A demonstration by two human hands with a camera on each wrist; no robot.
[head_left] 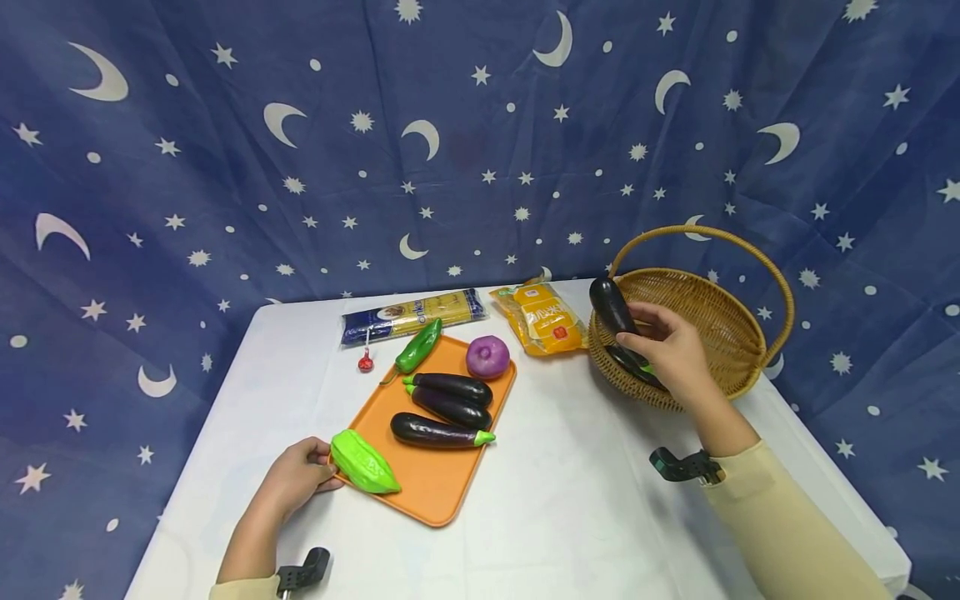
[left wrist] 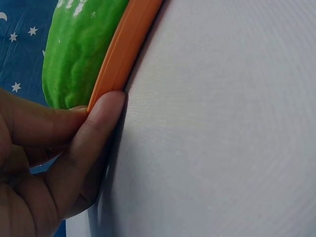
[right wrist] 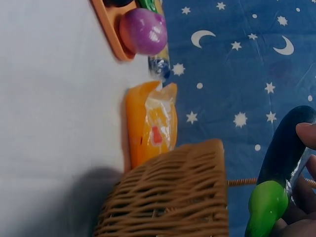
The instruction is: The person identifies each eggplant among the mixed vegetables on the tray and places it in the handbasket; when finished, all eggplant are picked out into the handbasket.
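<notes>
My right hand (head_left: 678, 350) grips a dark purple eggplant (head_left: 611, 305) above the left side of a wicker basket (head_left: 712, 292); its green stem end (right wrist: 267, 202) points downward in the right wrist view. Another dark eggplant (head_left: 628, 364) lies low in the basket, partly hidden by the hand. My left hand (head_left: 296, 475) pinches the near-left corner of an orange tray (head_left: 420, 483) between thumb and fingers. Beside those fingers, a bright green ridged vegetable (head_left: 363, 462) lies on the tray. Several eggplants (head_left: 438, 431), a purple onion (head_left: 487, 357) and a green pepper (head_left: 419, 346) are also there.
Behind the tray lies a blue-and-yellow pasta packet (head_left: 412, 317), with a small red-wrapped lollipop (head_left: 365, 363) in front. An orange food bag (head_left: 542, 320) sits left of the basket. The basket's tall handle (head_left: 780, 287) arches up. A starry blue curtain (head_left: 465, 125) hangs behind the white table (head_left: 555, 500).
</notes>
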